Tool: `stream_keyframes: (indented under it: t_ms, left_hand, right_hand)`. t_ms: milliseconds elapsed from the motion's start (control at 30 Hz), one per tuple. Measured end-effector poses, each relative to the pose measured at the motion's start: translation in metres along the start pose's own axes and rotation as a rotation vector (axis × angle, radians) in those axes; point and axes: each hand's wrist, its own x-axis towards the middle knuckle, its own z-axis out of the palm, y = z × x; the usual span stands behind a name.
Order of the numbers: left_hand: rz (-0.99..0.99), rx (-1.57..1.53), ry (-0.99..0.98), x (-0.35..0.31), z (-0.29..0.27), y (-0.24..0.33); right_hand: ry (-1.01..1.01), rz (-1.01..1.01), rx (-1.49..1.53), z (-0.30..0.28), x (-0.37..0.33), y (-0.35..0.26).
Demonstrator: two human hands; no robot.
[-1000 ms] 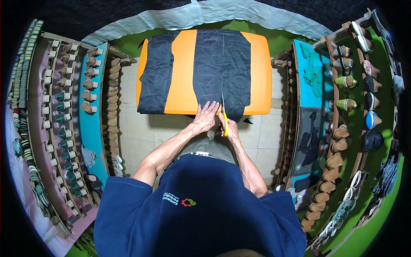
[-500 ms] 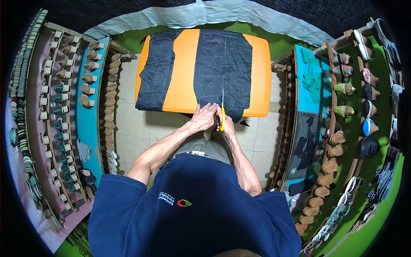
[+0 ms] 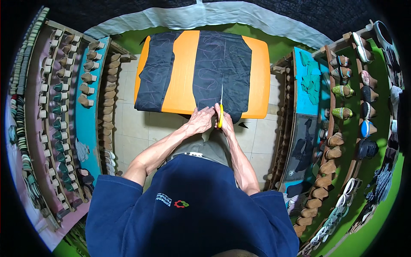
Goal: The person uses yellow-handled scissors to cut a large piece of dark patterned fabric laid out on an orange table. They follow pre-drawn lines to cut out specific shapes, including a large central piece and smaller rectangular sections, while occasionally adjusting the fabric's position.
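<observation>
"Cutting such dark cloth [image 3: 209, 73], how to do it well?"
"It lies over the tabletop's [image 3: 259, 81] six o'clock edge; hold it flat, yellow scissors [image 3: 221, 116] pointing to twelve"
"And who holds what?"
"The right hand [image 3: 226, 123] grips the scissors; the left hand [image 3: 200, 121] touches the cloth toward nine o'clock, pinching or not, I cannot tell"

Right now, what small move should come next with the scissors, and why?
Probably a short snip straight ahead: the right hand grips the yellow-handled scissors, pointed that way across the middle dark cloth, and the left hand rests at its near edge.
</observation>
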Motion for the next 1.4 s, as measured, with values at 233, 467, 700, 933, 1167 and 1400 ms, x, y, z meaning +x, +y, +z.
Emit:
stream_keyframes:
  t_ms: [233,467,700,933,1167,1400]
  left_hand:
    - [0.017,0.005,0.012,-0.004,-0.004,0.003]
    - [0.028,-0.026,0.033,-0.011,-0.010,0.008]
    - [0.035,-0.025,0.021,-0.015,-0.013,0.008]
    - [0.035,-0.029,0.022,-0.021,-0.012,0.009]
    - [0.055,-0.034,0.006,-0.032,-0.010,0.009]
    - [0.050,-0.054,-0.026,-0.049,-0.003,0.015]
  right_hand:
    - [0.113,-0.071,-0.029,0.006,-0.001,-0.001]
    - [0.039,-0.082,0.027,0.007,0.003,-0.012]
    - [0.042,-0.061,-0.011,0.007,0.007,-0.023]
    - [0.112,-0.067,-0.036,0.006,0.005,-0.020]
    - [0.075,-0.060,-0.006,0.006,0.006,-0.026]
    - [0.113,-0.053,-0.041,0.004,-0.007,-0.003]
